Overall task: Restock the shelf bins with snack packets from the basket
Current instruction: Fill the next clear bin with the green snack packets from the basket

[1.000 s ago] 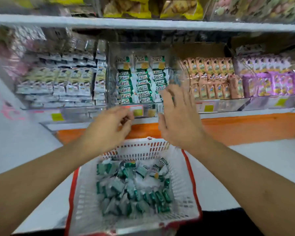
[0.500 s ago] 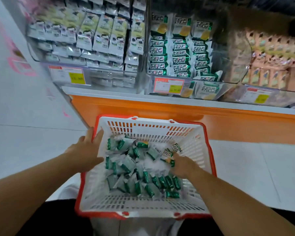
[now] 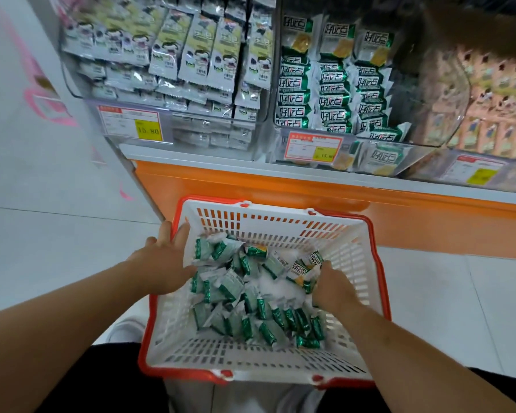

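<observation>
Snack packets lie in a loose heap inside the white basket with the red rim, which sits on the pale tiled floor just in front of the shelf's orange base. The right hand reaches down into the heap at its right side, its grip curled round a few packets whose printed faces turn up just beyond the knuckles. The left hand rests at the basket's left wall, fingers straight and spread along the rim, its grip apart and holding nothing, with the nearest packets just beside its palm.

Above the base, clear shelf bins stand side by side. The middle bin holds neat rows of the same green-and-white packets, with a price tag on its front. The left bin holds grey and yellow packs, the right bin pinkish ones, blurred.

The packets in the basket are small, pillow-shaped, white with shiny green ends, lying at all angles.
</observation>
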### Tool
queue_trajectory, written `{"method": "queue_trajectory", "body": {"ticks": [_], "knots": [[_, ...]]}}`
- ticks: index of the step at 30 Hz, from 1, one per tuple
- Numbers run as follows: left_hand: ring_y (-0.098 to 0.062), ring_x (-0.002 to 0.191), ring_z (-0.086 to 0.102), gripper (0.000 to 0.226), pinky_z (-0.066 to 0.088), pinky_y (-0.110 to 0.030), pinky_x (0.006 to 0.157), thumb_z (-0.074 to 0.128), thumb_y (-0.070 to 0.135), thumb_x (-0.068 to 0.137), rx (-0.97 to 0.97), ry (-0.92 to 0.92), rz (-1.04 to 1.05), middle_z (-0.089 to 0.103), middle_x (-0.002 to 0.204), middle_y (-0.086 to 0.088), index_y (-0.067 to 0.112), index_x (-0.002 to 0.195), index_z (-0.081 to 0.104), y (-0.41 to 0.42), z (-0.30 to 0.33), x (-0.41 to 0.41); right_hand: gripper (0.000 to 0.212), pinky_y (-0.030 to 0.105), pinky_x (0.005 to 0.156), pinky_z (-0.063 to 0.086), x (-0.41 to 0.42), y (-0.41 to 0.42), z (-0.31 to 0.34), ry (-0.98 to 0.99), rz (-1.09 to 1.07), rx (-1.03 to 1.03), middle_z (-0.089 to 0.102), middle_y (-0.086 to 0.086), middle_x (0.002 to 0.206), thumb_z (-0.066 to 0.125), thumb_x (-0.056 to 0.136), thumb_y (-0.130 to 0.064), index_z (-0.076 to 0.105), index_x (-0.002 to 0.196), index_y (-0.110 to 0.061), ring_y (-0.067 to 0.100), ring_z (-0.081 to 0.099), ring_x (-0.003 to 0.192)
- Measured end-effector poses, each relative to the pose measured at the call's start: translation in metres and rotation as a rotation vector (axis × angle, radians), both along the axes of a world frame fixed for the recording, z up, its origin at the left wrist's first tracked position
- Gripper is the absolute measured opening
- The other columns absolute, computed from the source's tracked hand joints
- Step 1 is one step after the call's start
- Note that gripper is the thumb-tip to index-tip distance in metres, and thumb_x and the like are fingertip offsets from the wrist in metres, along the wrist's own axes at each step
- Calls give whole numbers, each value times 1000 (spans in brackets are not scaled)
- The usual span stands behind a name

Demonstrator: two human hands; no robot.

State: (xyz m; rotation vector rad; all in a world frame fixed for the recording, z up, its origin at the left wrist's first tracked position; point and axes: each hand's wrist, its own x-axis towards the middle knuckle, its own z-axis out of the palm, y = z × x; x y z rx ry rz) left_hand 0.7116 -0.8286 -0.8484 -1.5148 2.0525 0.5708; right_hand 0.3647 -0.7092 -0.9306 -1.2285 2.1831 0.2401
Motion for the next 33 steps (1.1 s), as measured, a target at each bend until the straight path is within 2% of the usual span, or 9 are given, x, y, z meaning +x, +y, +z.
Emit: {"method": "queue_trajectory", "body": {"ticks": [6, 10, 12, 15, 19, 21, 27, 31, 33], "knots": [[-44, 139, 45, 95, 44, -47, 111, 61, 48, 97, 159, 36, 90, 8, 167, -23, 31, 160, -8, -10, 42, -17, 24, 43, 68, 66, -6, -38, 101, -397, -49, 18, 66, 11, 117, 73, 95, -5, 64, 113, -18, 28, 76, 83], [-20, 111, 62, 50, 52, -31, 90, 52, 46, 102, 199, 32, -150, 62, 129, -8, 13, 140, 52, -15, 119, -45, 24, 40, 65, 65, 4, -48, 190, -612, -80, -121, 68, 11, 122, 68, 94, 8, 65, 110, -10, 31, 76, 84], [-13, 94, 63, 39, 52, -28, 79, 55, 54, 100, 249, 211, -129, 66, 107, 2, 21, 118, 67, -15, 154, -57, 22, 40, 70, 65, 7, -45, 231, -707, -32, -191, 71, 11, 120, 67, 95, 9, 64, 110, -7, 33, 77, 90], [-12, 105, 69, 59, 55, -35, 95, 66, 78, 81, 335, 534, 26, 69, 121, 8, 37, 123, 63, -6, 190, -67, 22, 43, 80, 64, 15, -37, 276, -852, -16, -348, 73, 16, 114, 64, 95, 15, 58, 111, 1, 33, 76, 99], [-24, 105, 75, 41, 60, -43, 95, 76, 26, 93, 572, 1087, 346, 74, 122, -7, 9, 128, 63, 12, 215, -82, 31, 55, 93, 61, 29, -29, 298, -1010, -97, -487, 71, 23, 115, 69, 87, 20, 52, 108, 6, 39, 71, 108], [-30, 101, 76, 29, 61, -44, 93, 72, 15, 95, 511, 1162, 377, 77, 113, -12, 3, 121, 67, 11, 221, -87, 38, 56, 98, 57, 33, -29, 301, -948, -39, -477, 73, 14, 117, 78, 86, 8, 53, 113, 0, 33, 71, 111], [-26, 81, 77, 29, 63, -34, 74, 79, 24, 91, 268, 1157, 384, 77, 92, -11, 18, 118, 71, -5, 229, -100, 55, 30, 94, 53, 33, -42, 313, -575, 188, -720, 54, -24, 130, 79, 93, -32, 52, 132, -59, -2, 57, 115], [-33, 79, 76, 27, 60, -50, 79, 80, 41, 88, 212, 1199, 338, 72, 82, -3, 38, 114, 73, -15, 226, -107, 37, 22, 84, 44, 29, -56, 308, -426, 264, -785, 58, -27, 116, 82, 90, -38, 62, 118, -53, -6, 53, 103], [-22, 82, 76, 31, 63, -46, 84, 77, 47, 89, 182, 1236, 344, 76, 90, 2, 41, 118, 70, -19, 225, -113, 34, 23, 78, 48, 26, -62, 309, -443, 169, -833, 60, -22, 104, 85, 87, -35, 64, 111, -47, -1, 56, 92]]}}
